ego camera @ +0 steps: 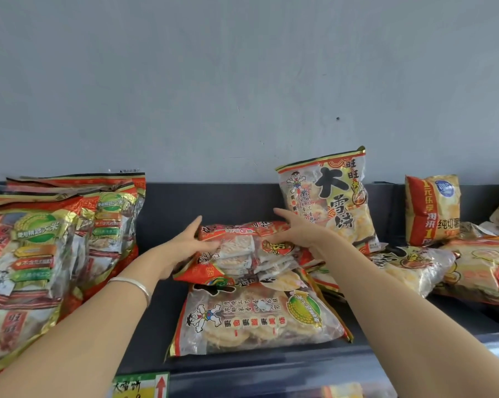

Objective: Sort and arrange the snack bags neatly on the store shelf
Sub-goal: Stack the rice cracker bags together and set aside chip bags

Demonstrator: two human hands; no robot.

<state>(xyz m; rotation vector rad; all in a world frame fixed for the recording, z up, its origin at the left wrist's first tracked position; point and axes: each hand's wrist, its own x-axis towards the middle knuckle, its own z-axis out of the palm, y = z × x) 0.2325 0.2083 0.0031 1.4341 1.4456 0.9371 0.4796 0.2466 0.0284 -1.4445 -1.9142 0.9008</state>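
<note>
Top bag (242, 248) at frame centre is gripped at both ends by left hand (185, 242) and right hand (297, 231) | laid on flat bag (256, 314) on shelf (156, 311) | upright bag (328, 199) seen right of centre | stack (50, 242) at left.

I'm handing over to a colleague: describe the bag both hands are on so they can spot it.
On the dark shelf below the grey wall, look at the centre stack. It is the red bag lying flat on top of the clear rice-cracker bag, with the left hand and right hand at its ends; neighbouring bags stand upright or lie untouched.
</note>
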